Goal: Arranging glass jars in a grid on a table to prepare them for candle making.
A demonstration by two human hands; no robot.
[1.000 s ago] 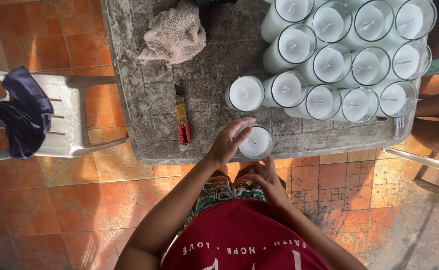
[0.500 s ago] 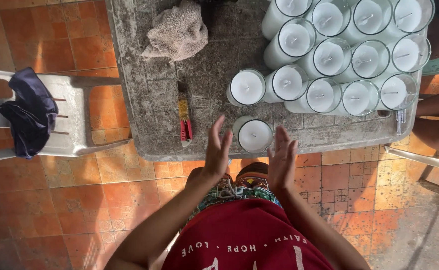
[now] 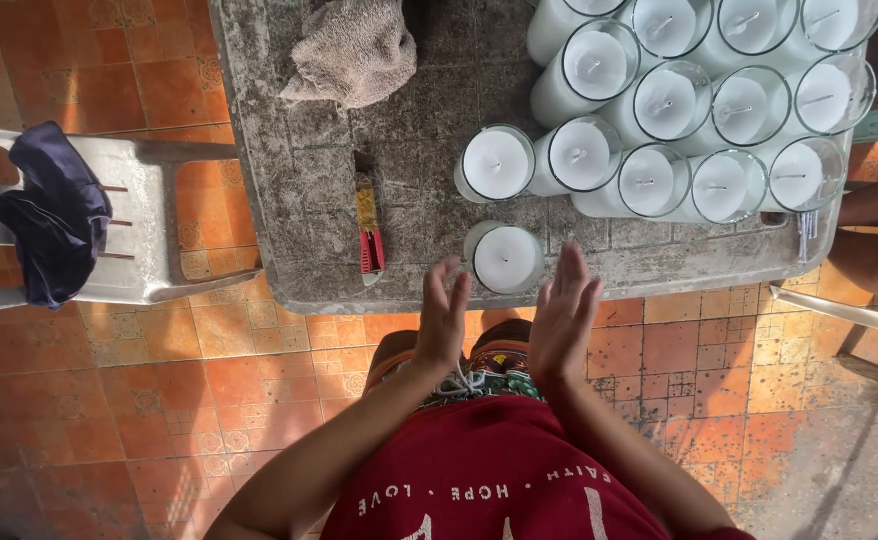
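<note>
Left of the fingers, a dark cloth (image 3: 54, 225) hangs on one white chair (image 3: 159, 225); one red-and-yellow tool (image 3: 369, 232) lies on the grey tabletop (image 3: 289, 180). The left hand (image 3: 443, 315) and right hand (image 3: 563, 315) are both open, flat, holding nothing. Just beyond the fingertips stands the nearest glass candle (image 3: 504, 258), apart from the rest: heavy, rigid, smooth-walled, breakable, probably best gripped around its sides. Farther off, thirteen more candles (image 3: 659, 110) cluster; one beige rag (image 3: 351, 50).

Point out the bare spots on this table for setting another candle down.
Bare patches: between the beige cloth and the red-handled tool; the front edge of the table right of the lone candle glass. Crowded: the candle cluster fills the far right.
</note>
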